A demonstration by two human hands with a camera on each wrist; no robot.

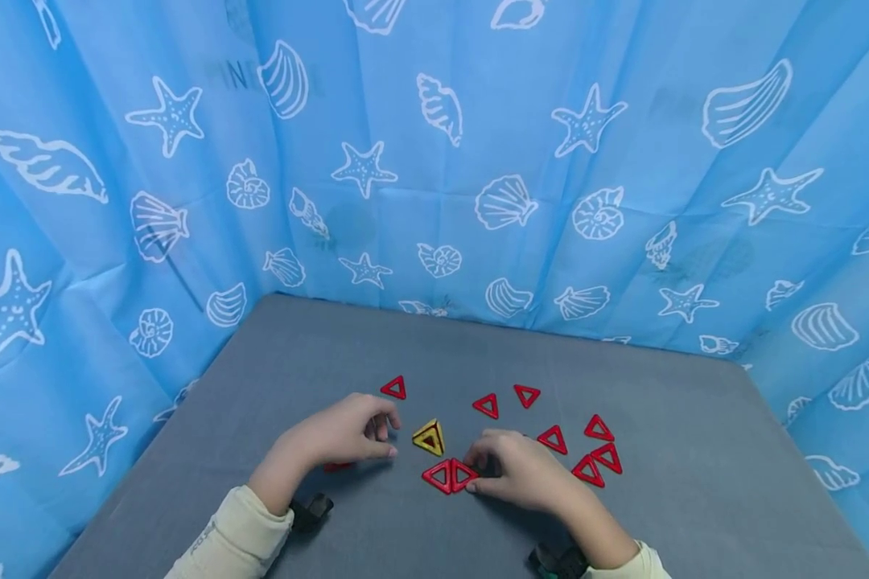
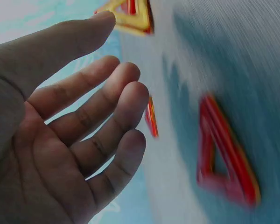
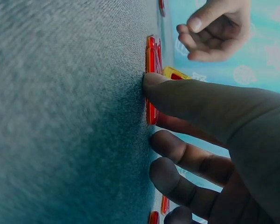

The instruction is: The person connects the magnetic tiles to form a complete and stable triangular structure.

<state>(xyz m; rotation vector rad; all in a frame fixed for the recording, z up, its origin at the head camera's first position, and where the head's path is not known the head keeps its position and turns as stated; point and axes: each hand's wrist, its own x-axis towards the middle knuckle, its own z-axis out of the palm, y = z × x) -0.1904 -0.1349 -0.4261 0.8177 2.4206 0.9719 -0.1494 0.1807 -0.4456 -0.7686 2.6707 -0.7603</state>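
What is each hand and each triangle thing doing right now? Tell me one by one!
left hand: fingers loosely curled, holds nothing, beside the yellow pyramid.
right hand: fingertips touch the joined red pair.
yellow pyramid: built, stands upright on the table.
joined red pair: two triangles lying flat, edge to edge.
loose red triangles: lying flat, scattered.
grey table: bears all the pieces.

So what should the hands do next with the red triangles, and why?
Probably the right hand should lift the red pair it touches toward the yellow pyramid. The pair lies flat beside the pyramid, and the left hand hovers open by it, holding nothing.
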